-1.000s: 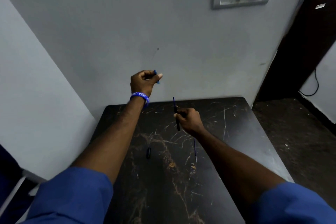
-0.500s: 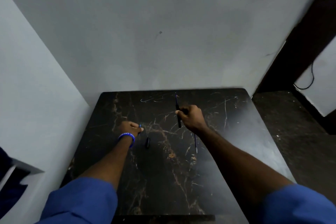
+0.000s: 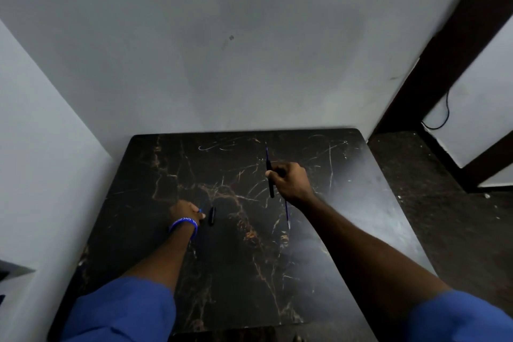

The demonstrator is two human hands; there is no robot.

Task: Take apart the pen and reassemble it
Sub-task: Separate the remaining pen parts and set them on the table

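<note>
Pen in pieces, disassembly looks done, reassembly pending. My right hand (image 3: 290, 183) above counter (image 3: 361, 203), grip clenched on black pen barrel (image 3: 269, 179), thin blue piece poking out far end. Refill (image 3: 287, 214) lies on counter beside right wrist. Black cap (image 3: 211, 215) lies on counter just beside left hand (image 3: 186, 212); left grip pinches small blue part (image 3: 200, 210), probably end plug, too small to confirm. Remaining: refill in, plug on, cap on.

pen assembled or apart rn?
Apart. Barrel in right hand; cap and refill lie separately on table.
</note>
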